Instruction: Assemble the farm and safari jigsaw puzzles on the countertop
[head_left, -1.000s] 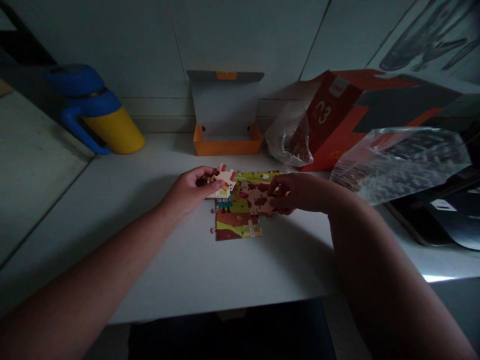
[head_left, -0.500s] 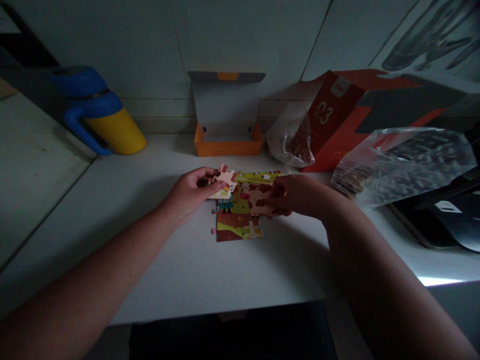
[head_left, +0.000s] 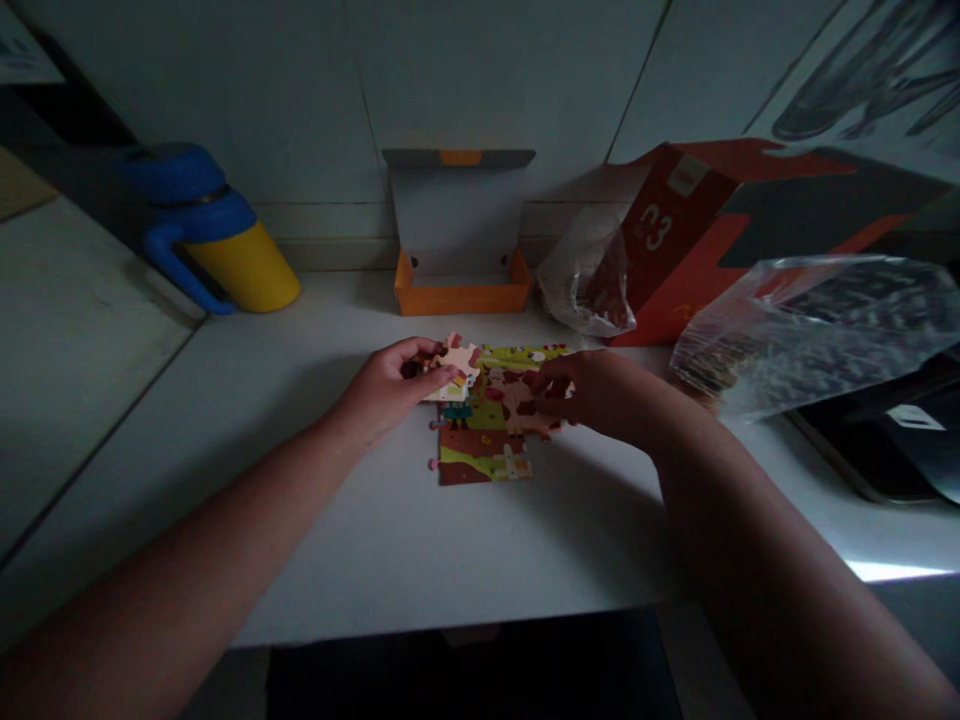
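Note:
A partly joined, colourful jigsaw puzzle lies on the white table in the middle. My left hand pinches a loose pale puzzle piece at the puzzle's upper left corner. My right hand rests on the puzzle's right side, fingers curled and pinching another piece with brown patches against the joined part.
An open orange box stands against the wall behind the puzzle. A blue and yellow jug lies at the back left. A red carton and two clear plastic bags are at the right, with a dark flat object beyond.
Both hands stay at the puzzle with their pieces. My right hand has crept slightly left over the puzzle. The whole view has shifted a little down and right.

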